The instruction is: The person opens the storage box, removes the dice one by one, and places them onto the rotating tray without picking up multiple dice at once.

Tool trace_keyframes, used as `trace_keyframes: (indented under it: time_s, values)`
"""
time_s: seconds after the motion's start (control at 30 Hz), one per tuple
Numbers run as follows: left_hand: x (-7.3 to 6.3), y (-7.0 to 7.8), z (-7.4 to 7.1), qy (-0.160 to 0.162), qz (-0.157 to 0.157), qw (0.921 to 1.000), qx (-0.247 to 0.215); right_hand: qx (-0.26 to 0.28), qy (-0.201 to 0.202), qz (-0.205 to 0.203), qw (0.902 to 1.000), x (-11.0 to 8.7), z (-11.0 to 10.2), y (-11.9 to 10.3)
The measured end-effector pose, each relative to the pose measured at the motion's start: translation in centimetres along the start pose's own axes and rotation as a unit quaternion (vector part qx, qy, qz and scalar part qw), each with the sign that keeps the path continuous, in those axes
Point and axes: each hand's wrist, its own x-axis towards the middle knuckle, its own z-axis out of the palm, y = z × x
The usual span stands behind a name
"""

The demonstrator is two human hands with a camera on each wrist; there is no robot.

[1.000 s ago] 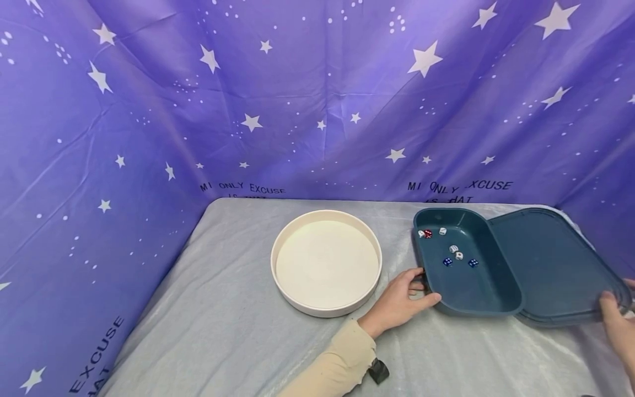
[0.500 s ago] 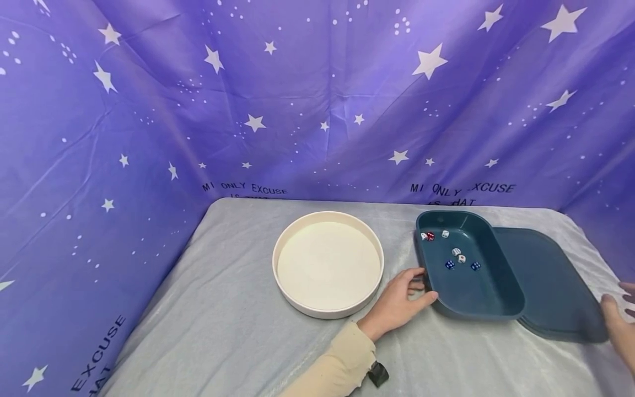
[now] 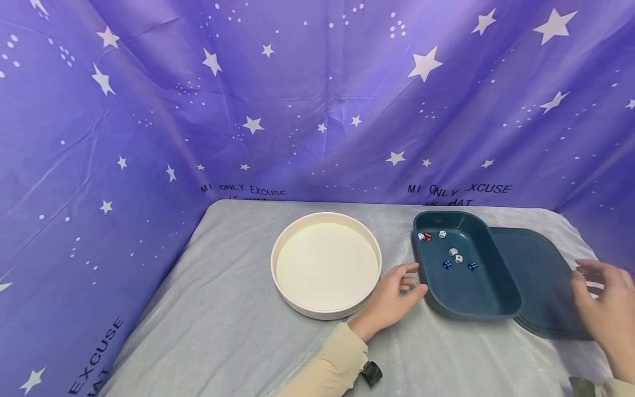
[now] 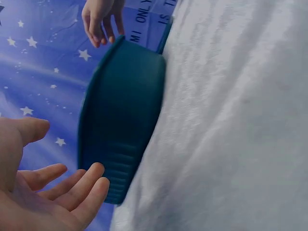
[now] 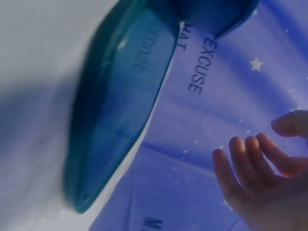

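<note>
A deep teal rectangular box stands at the right of the table. Inside lie several dice: a red die, blue ones such as this blue die, and white ones such as this white die. My left hand is by the box's left side, fingers loosely bent and gripping nothing; whether a fingertip touches the wall I cannot tell. A flat teal lid lies right of the box, partly behind its wall. Over the lid's right end hovers my right hand, fingers loose; the right wrist view shows this hand holding nothing.
Left of the box, a round cream tray with a low rim rests on the grey cloth. A purple star-patterned curtain hangs behind the table and along its sides.
The lid, held up in my right hand a second ago, now lies on the cloth, released. My right hand has moved left over it. My left hand has drawn back slightly from the box.
</note>
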Motion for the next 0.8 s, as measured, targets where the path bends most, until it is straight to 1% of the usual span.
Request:
trace_keyframes:
  time_s: [0.07,0.13,0.2,0.4,0.6,0.8]
  values:
    - [0.0,0.3,-0.4,0.006,0.008,1.0,0.001,-0.025,-0.024,0.001,0.9994,0.5,-0.1,-0.7]
    - [0.0,0.6,-0.8,0.013,0.015,0.9998,0.004,-0.042,-0.048,-0.006,0.9979,1.0,-0.2,-1.4]
    - [0.0,1.0,-1.2,0.018,0.02,0.9996,0.004,-0.053,-0.065,-0.021,0.9962,1.3,-0.2,-2.1]
    - [-0.3,1.9,-2.3,0.028,0.028,0.9992,-0.008,-0.058,-0.085,-0.055,0.9932,1.7,0.5,-3.7]
    - [-0.9,1.9,-3.3,0.042,0.033,0.9975,-0.047,-0.04,-0.099,-0.079,0.9911,2.0,1.6,-4.7]
    - [-1.4,1.7,-4.8,0.069,0.039,0.996,-0.042,0.003,-0.113,-0.11,0.9874,2.1,3.1,-5.7]
